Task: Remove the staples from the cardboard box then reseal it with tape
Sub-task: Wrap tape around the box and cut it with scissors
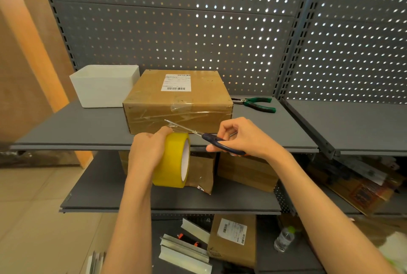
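A brown cardboard box with a white shipping label sits on the grey shelf, clear tape stuck across its front edge. My left hand grips a yellow tape roll just in front of the box, thumb on the pulled-out clear strip. Blue-handled scissors are gripped by my right hand, their blades reaching left to the tape strip above the roll. Green-handled pliers lie on the shelf to the right of the box.
A white open bin stands left of the box against the pegboard back. Lower shelves hold more cardboard boxes, a labelled parcel, metal profiles and a plastic bottle. A second shelf bay adjoins on the right.
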Tool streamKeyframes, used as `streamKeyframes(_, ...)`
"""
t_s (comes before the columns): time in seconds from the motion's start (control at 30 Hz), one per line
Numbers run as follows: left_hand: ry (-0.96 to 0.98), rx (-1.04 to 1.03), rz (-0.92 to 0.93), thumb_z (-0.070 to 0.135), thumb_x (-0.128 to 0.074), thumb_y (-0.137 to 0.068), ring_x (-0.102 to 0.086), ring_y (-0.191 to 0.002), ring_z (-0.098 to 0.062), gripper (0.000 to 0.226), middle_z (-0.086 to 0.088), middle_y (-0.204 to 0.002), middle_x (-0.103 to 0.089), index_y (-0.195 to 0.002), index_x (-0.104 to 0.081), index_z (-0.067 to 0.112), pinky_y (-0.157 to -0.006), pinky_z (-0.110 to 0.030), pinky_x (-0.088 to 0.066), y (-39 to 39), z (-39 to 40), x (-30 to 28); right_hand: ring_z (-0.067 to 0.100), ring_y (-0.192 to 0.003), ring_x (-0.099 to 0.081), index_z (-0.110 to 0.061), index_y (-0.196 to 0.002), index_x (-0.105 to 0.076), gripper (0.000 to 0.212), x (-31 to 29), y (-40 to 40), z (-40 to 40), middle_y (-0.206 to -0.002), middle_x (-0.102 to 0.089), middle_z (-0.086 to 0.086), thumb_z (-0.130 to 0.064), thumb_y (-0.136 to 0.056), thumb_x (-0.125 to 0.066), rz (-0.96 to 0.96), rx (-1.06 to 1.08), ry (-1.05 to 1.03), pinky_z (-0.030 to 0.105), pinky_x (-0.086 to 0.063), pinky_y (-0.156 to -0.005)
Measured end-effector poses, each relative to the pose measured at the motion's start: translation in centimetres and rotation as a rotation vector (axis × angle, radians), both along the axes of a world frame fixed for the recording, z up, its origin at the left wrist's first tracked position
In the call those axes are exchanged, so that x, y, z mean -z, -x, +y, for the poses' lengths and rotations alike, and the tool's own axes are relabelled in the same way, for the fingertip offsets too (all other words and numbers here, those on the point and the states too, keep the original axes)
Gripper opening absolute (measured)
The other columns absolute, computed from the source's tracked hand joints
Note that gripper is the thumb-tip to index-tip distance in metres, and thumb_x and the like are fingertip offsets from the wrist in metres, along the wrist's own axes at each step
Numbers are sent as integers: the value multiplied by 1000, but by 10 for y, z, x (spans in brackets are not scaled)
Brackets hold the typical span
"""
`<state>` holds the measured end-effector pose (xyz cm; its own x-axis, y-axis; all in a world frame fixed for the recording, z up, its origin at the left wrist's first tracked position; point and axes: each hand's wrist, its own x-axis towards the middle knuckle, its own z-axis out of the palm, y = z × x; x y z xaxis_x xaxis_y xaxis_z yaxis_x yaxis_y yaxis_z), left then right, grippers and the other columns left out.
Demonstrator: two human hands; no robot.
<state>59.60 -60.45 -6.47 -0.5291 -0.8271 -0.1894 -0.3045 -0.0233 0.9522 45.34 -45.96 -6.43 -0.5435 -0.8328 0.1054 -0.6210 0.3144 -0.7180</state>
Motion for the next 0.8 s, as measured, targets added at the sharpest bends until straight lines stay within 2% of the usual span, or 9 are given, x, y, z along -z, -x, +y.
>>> streamKeyframes(0.07, -41, 0, 49, 37, -59, -85, -41, -64, -18, 35, -2, -69, -40, -63, -38, 18, -64, -32, -33, -4, 1, -5, -1, -52, -54, -13, -73, -62, 32, -1, -1, -1, -65, -64, 0, -40, -69, -78, 41, 28, 31, 16, -45, -53)
streamKeyframes(0.2, -33, 13, 142, 32, -59, -87, -40, -63, -13, 32, 0, -70, -43, -63, -42, 17, -58, -29, -31, -11, 2, -17, 11, -62, -60, -13, -73, -61, 31, -5, -4, -5, -64, -65, 4, -38, -68, -79, 38, 77, 179, 28, -52, -63)
streamKeyframes(0.33, 8, 39, 154, 32, -60, -86, -42, -68, -10, 26, 6, -76, -46, -65, -48, 22, -60, -28, -33, -15, 3, -22, 5, -56, -59, -9, -78, -62, 30, -12, -10, -11, -62, -62, -4, -32, -70, -79, 25, 167, 356, 20, -51, -58)
streamKeyframes(0.5, 6, 50, 160, 34, -59, -87, -41, -70, -9, 25, 8, -77, -45, -67, -48, 25, -60, -27, -33, -18, 6, -23, -1, -68, -60, -10, -98, -62, 22, -15, -3, -9, -77, -63, -6, -24, -82, -71, 77, 305, 485, 14, -49, -59)
streamKeyframes(0.6, 23, 57, 171, 34, -58, -88, -38, -66, -8, 31, 7, -73, -41, -63, -43, 24, -59, -26, -30, -18, 7, -24, 16, -79, -63, -9, -103, -64, 24, -11, 4, -2, -83, -65, 0, -24, -85, -67, 122, 468, 546, 26, -54, -70)
streamKeyframes(0.7, 29, 64, 181, 32, -57, -89, -35, -66, -5, 29, 10, -73, -40, -64, -45, 26, -56, -23, -27, -18, 11, -24, 13, -81, -60, -9, -104, -67, 25, -4, 14, 8, -87, -65, 0, -26, -86, -66, 237, 620, 527, 23, -50, -71)
streamKeyframes(0.8, 40, 73, 198, 32, -57, -89, -36, -67, -4, 26, 12, -74, -41, -65, -47, 28, -57, -21, -28, -17, 13, -24, 10, -74, -58, -7, -99, -71, 24, 7, 25, 17, -81, -67, 4, -27, -87, -64, 266, 699, 396, 12, -43, -58)
